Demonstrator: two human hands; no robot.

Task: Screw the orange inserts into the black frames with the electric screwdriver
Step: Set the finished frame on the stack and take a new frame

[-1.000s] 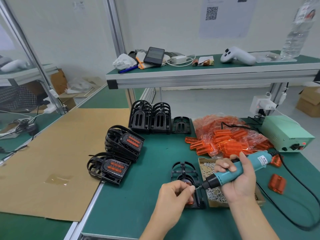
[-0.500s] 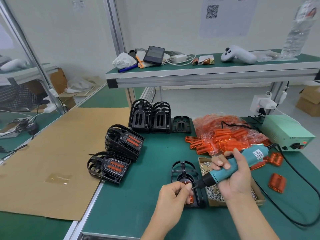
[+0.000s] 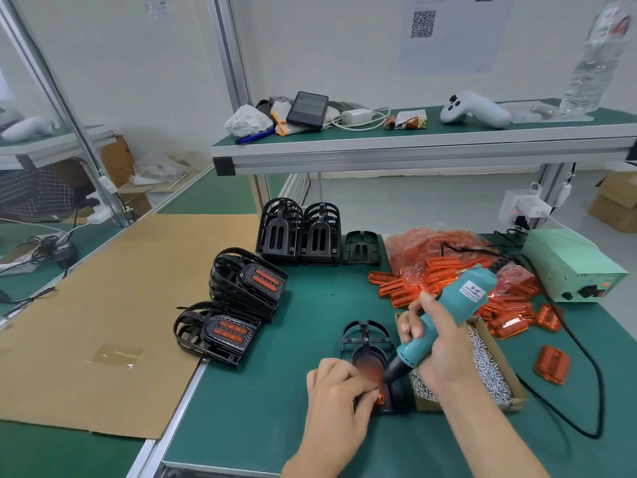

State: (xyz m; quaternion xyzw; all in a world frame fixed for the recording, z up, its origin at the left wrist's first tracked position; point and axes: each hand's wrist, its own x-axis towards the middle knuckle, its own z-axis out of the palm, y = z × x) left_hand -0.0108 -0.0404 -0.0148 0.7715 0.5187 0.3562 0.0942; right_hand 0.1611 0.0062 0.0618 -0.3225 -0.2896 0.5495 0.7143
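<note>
Driving a screw into the insert on the frame in front of you.

Head view: your right hand [image 3: 444, 353] has its grip wrapped round the teal electric screwdriver [image 3: 444, 320], its tip down on the translucent orange plastic insert [image 3: 370, 370] seated in the open black plastic frame [image 3: 367, 339] on the green tabletop [image 3: 275, 408]. Just left of that tip, your left hand [image 3: 336, 398] pinches at the insert, apparently steadying the screw. Well left of your grip lie two finished stacks [image 3: 231, 305]; beyond it wait empty black frames [image 3: 303, 232] and a heap of loose orange inserts [image 3: 458, 277], so much remains.
</note>
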